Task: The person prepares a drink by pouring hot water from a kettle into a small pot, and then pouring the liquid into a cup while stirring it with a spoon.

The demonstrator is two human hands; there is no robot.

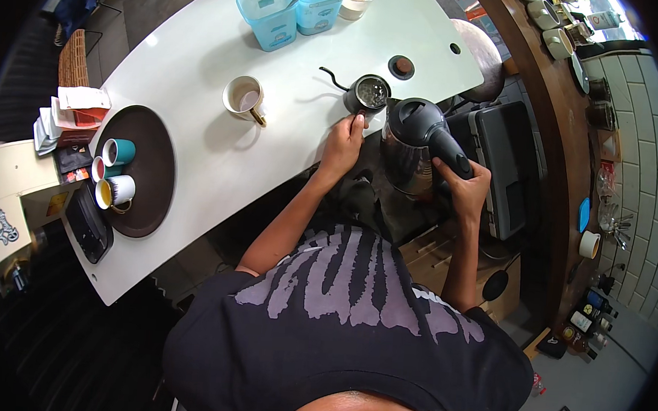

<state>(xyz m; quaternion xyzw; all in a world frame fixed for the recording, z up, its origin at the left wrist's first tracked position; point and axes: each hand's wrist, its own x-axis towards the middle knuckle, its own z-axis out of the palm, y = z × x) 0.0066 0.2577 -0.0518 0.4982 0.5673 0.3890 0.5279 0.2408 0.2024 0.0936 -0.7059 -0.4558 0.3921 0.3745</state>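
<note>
My right hand [467,185] is wrapped round the black handle of an electric kettle [414,147], which has a black lid and a see-through body. The kettle is tilted, its spout at the rim of a small dark gooseneck pot [370,93] with bubbly liquid inside. My left hand [343,142] is closed on that pot's handle near the table edge. A round dark lid with a brown knob [402,67] lies on the table beyond the pot. Left of the pot stands a white mug with a gold handle [243,97]; what it holds is hard to make out.
Two blue plastic tubs [269,21] and a clear container of pale powder [356,0] stand at the table's far side. A round brown tray [146,172] at the left bears several cups. Along the right runs a wooden counter [551,144] with mugs; a black bin [497,170] stands below.
</note>
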